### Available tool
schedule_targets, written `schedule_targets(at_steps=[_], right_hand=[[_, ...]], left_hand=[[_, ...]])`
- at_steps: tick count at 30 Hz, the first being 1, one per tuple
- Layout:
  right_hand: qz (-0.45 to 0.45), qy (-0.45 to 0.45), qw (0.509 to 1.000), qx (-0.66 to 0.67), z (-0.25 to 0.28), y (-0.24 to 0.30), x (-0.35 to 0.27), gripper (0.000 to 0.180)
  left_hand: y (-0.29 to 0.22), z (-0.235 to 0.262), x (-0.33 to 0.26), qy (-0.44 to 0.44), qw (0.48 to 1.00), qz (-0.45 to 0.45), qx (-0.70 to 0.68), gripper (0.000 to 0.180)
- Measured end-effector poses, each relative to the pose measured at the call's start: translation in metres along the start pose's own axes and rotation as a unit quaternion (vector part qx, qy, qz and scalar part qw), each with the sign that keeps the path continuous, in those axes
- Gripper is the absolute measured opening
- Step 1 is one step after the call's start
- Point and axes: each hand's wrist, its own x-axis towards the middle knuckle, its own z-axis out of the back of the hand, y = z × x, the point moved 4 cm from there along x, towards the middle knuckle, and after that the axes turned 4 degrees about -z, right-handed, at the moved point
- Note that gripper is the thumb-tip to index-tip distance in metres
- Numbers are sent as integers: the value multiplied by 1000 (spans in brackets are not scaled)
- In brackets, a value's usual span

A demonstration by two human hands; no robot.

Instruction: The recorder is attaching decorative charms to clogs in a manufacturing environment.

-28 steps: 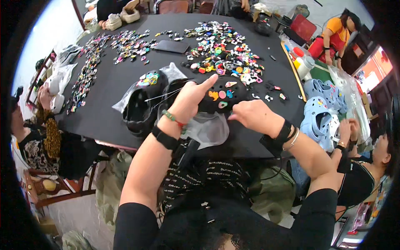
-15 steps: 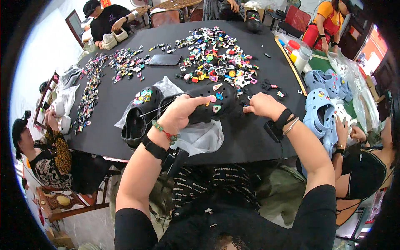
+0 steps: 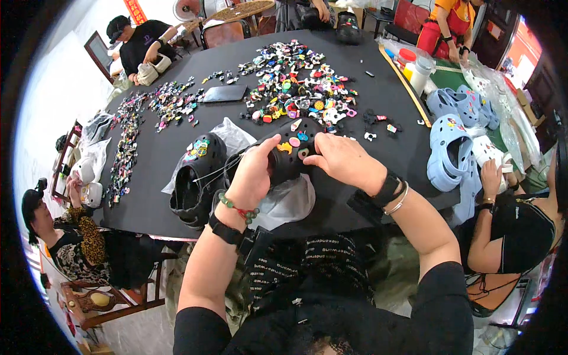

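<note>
In front of me a black clog (image 3: 284, 158) points its toe away, with several colourful charms on its upper, among them a pink oval, a blue piece and an orange animal-like charm (image 3: 285, 147). My left hand (image 3: 254, 168) is closed around the clog's left side, its thumb up by the charms. On the other side my right hand (image 3: 349, 163) grips the toe, fingers and thumb bent around a greenish round charm (image 3: 303, 153). To the left lies a second black clog (image 3: 192, 192), decorated with a flower-like cluster; a thin cord runs between the two.
Beyond the clogs spreads a large heap of loose charms (image 3: 302, 89), with smaller piles at left and a dark phone (image 3: 223, 93) between. Light-blue clogs (image 3: 448, 157) sit at right near a yellow ruler (image 3: 405, 86) and jars. Clear plastic (image 3: 290, 204) lies under the clog. Several people work around the table.
My right hand has come from the loose charms on the table to the clog's toe. The clog has tilted, and the orange charm near my left thumb now shows more fully.
</note>
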Motion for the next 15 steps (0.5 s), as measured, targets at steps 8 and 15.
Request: schedule_targets(at_steps=[8,15], right_hand=[[-13,27,998,-48,-8,16,8,47],[3,-22,997,-70,4,20,11,39]], left_hand=[[0,3,-3,41,997,10,65,26],[-1,-5,-9,22,999,-35,25,20]])
